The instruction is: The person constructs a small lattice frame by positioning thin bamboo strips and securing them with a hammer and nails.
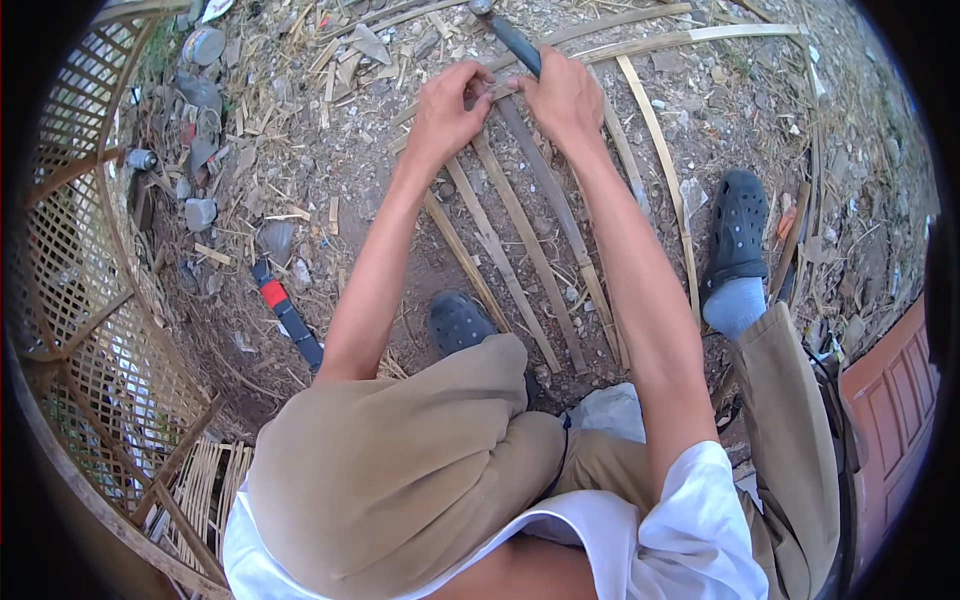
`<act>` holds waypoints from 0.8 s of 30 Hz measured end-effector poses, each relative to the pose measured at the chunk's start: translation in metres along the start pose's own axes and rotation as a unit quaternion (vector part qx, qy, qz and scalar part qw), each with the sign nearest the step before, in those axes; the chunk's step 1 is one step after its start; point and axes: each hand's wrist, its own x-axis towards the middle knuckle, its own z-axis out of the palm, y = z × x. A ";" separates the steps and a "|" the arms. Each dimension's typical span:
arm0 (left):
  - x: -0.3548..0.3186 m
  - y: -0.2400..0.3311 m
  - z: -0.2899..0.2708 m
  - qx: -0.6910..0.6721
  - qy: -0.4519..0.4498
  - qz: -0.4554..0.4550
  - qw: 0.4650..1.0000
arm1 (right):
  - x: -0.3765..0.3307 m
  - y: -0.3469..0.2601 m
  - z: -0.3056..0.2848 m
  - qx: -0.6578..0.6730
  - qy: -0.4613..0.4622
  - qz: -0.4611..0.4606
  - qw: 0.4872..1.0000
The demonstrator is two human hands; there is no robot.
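A hammer [516,46] with a dark handle lies in my right hand [565,100], its metal head pointing up at the top edge. My right thumb reaches left toward the end of a slat, close to the fingers of my left hand [452,112]. Those left fingers are pinched together at the crossing of the slats; what they hold is too small to make out. Several long thin wooden slats [540,190] fan down from this crossing toward my feet. A pale cross strip [680,40] runs from behind my right hand out to the right.
A curved lattice panel [70,250] of wooden strips stands along the left side. A dark tool with a red band [285,310] lies by my left forearm. My clogs [738,225] flank the slats. Wood scraps and stones litter the dirt ground. A reddish-brown panelled object [895,400] stands right.
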 end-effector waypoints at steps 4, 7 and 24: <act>0.005 0.000 0.004 0.034 -0.009 0.037 0.999 | -0.030 0.014 -0.007 0.045 0.008 0.051 0.998; 0.009 -0.004 0.004 0.038 -0.015 0.042 0.998 | -0.061 0.021 -0.019 0.081 0.022 0.104 0.991; 0.021 0.000 -0.004 0.038 -0.029 -0.087 0.995 | -0.113 0.034 -0.022 0.230 0.040 0.170 0.957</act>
